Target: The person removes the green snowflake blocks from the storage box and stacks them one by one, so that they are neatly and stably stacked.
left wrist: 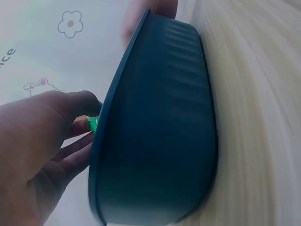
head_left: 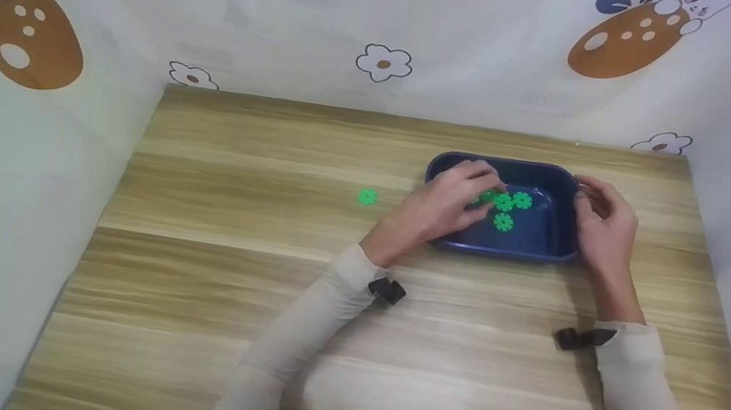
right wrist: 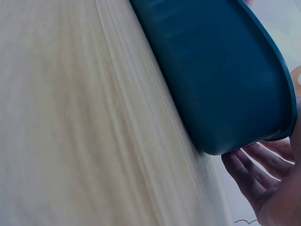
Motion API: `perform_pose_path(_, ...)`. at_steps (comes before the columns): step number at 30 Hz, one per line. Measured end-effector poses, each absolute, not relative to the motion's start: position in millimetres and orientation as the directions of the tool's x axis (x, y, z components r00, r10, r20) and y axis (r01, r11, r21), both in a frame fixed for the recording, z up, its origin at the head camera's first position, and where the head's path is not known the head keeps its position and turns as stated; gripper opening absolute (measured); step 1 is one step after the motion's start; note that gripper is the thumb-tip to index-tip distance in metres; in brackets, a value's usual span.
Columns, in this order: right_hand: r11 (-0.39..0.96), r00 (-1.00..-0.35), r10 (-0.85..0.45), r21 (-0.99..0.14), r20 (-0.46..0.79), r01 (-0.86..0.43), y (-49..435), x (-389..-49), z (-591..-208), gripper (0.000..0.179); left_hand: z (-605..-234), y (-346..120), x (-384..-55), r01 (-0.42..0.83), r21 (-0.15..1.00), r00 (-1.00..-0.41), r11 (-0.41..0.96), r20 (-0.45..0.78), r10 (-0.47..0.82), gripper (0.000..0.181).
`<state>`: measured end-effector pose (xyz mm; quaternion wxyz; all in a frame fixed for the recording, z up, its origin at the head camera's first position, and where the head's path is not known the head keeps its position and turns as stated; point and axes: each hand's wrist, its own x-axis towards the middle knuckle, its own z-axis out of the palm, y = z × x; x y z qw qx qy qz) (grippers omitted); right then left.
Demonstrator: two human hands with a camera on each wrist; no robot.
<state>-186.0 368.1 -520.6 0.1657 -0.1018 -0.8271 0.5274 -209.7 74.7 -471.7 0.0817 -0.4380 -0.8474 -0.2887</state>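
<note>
One smooth blue tray (head_left: pixel 540 236) on wood-grain bench (head_left: pixel 225 212); notched green discs (head_left: pixel 503 222): at least three inside, one outside. Left hand (head_left: pixel 450 200): fingers nearly together, pinching a disc. Right hand (head_left: pixel 608 225): fingers curled round tray's end.

One blue basin (head_left: pixel 545 230), two hands (head_left: pixel 445 199) and one counter (head_left: pixel 178 278) show. Of the green notched discs (head_left: pixel 503 222), one lies outside the basin; at least four are in or over it, some partly hidden.
</note>
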Motion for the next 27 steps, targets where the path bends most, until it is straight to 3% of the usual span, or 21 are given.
perform_pose_path(7, 0.426, -0.926, 0.343, -0.905, 0.155, 0.006, 368.5, -185.2, -519.5, 0.031, -472.2, 55.4, -209.9, 0.796, 0.394, -0.599, 0.459, 0.409, 0.688, 0.025)
perform_pose_path(15, 0.427, -0.928, 0.337, -0.904, 0.161, -0.002, 367.6, -182.4, -518.1, 0.030, -471.0, 35.9, -211.1, 0.767, 0.454, -0.628, 0.453, 0.386, 0.676, 0.026)
perform_pose_path(27, 0.422, -0.927, 0.339, -0.906, 0.163, -0.005, 367.7, -181.1, -517.6, 0.030, -472.3, 0.2, -211.1, 0.786, 0.413, -0.616, 0.459, 0.462, 0.638, 0.021)
